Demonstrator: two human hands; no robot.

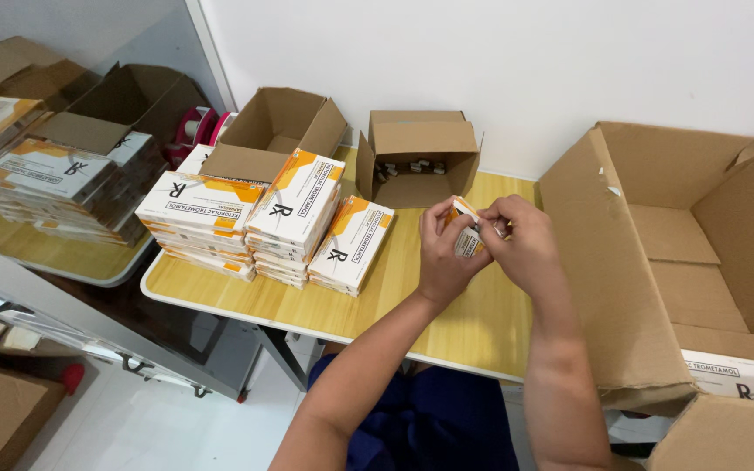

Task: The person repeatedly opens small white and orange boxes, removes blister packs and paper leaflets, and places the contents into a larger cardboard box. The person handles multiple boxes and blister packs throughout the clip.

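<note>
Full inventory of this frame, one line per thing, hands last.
small carton: 1, white and orange, held by both hands above the table
flat cartons: three stacks, exact count unclear, white and orange, left half of the table
table: 1, light wood top with white edge, centre
small open box: 1, brown cardboard, back of the table, behind the stacks
box on its side: 1, brown cardboard, back centre, small dark items inside
large open box: 1, brown cardboard, right, a white carton in its lower corner
tape dispenser: 1, pink, back left
left hand: 1, gripping the small carton
right hand: 1, fingers on the small carton's top end
</note>
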